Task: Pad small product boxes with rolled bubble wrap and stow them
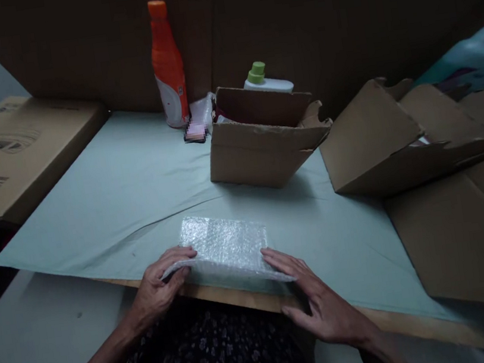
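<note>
A clear bubble wrap bag or sheet [223,241] lies at the table's front edge, its near border lifted a little. My left hand [164,278] is closed on its left corner, fingers on top and thumb beneath the near border. At the other end, the fingers of my right hand [309,292] lie stretched out along the right side of the wrap. That hand's thumb stands well apart, below the table edge. Whether anything is inside the wrap, I cannot tell.
An open cardboard box [251,150] stands behind the wrap, with more open cartons [371,139] to the right. Farther back are an orange bottle [168,65] and a white bottle with a green cap [257,73]. A flat printed carton [16,147] lies at left.
</note>
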A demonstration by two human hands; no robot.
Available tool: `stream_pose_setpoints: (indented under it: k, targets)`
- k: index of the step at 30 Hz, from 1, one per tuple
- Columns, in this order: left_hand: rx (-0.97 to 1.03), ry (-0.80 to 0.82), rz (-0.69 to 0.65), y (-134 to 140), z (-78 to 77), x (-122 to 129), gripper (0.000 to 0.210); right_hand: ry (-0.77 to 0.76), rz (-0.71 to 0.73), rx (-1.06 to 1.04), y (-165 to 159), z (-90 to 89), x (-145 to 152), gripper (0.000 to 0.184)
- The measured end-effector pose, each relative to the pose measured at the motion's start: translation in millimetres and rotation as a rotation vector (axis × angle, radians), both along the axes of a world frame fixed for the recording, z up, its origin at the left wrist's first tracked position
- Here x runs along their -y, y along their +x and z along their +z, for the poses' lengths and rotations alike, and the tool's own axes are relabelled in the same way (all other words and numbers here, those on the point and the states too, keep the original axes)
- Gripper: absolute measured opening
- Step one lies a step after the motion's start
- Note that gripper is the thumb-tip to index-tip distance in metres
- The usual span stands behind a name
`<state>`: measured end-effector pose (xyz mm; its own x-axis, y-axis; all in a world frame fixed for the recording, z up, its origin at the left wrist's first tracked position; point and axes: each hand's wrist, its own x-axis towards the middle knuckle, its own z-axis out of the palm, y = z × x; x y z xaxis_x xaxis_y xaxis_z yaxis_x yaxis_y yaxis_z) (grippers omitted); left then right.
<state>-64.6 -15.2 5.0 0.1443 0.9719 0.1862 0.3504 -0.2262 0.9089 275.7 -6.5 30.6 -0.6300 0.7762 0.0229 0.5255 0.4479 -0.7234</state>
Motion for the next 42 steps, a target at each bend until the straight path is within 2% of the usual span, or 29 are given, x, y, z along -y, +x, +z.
stream_pose_setpoints:
  k: [2,3,6,8,11,14,19,21,23,25,27,31,32,33,35,37,39,42]
  targets:
    - [-0.062,-0.019,0.018,2.0,-0.6,-1.4,0.019,-0.022,-0.093,-0.057,-11.8,-6.9,-2.3,0.074]
    - [-0.094,-0.031,0.041,3.3,-0.7,-2.5,0.019,-0.026,-0.171,-0.095,-19.4,-11.0,-4.2,0.066]
    - [-0.178,-0.072,0.135,6.0,2.1,-10.8,0.020,0.016,-0.388,-0.187,-41.5,-21.5,-12.7,0.025]
    - [-0.247,-0.051,0.184,6.2,5.3,-20.9,0.020,0.106,-0.470,-0.186,-50.6,-25.9,-20.1,0.017]
    - [-0.400,0.034,0.194,5.5,5.4,-38.4,0.019,0.278,-0.552,-0.101,-53.7,-32.3,-30.5,0.016]
    - [-0.570,0.090,0.202,6.2,-2.1,-50.3,0.019,0.420,-0.611,0.042,-51.7,-41.9,-35.6,0.023]
    - [-0.742,0.125,0.211,7.2,-9.3,-54.1,0.042,0.494,-0.646,0.171,-51.6,-55.4,-33.9,0.042]
    - [-0.792,0.115,0.235,5.1,-7.9,-54.7,0.048,0.491,-0.646,0.193,-51.5,-57.9,-33.7,0.049]
    - [-0.827,0.106,0.246,2.1,-6.8,-55.8,0.045,0.469,-0.645,0.219,-50.8,-59.1,-35.1,0.053]
    - [-0.848,0.093,0.240,0.0,-7.1,-56.6,0.033,0.440,-0.642,0.237,-50.6,-58.9,-37.5,0.047]
    - [-0.840,0.068,0.215,-0.1,-8.0,-56.4,0.022,0.412,-0.627,0.213,-51.8,-56.5,-39.6,0.032]
    - [-0.702,0.002,0.149,2.6,-4.4,-55.6,0.009,0.269,-0.639,-0.053,-58.1,-44.4,-34.8,0.010]
    - [-0.667,-0.018,0.143,2.7,-1.3,-57.0,0.007,0.206,-0.674,-0.145,-59.6,-40.2,-30.9,0.008]
    - [-0.643,-0.028,0.141,2.5,2.6,-60.0,0.005,0.143,-0.712,-0.228,-60.5,-35.9,-26.0,0.015]
    - [-0.633,0.003,0.128,3.2,12.2,-71.6,0.008,0.055,-0.762,-0.337,-60.3,-28.0,-14.6,0.041]
    - [-0.664,0.100,0.074,8.9,21.6,-91.6,0.023,0.034,-0.746,-0.356,-57.4,-22.2,-3.0,0.062]
    - [-0.732,0.185,-0.033,23.9,28.1,-117.3,0.036,0.054,-0.702,-0.322,-53.6,-19.1,6.8,0.064]
    - [-0.855,0.250,-0.252,62.4,29.4,-155.5,0.042,0.075,-0.632,-0.251,-50.9,-17.7,16.8,0.051]
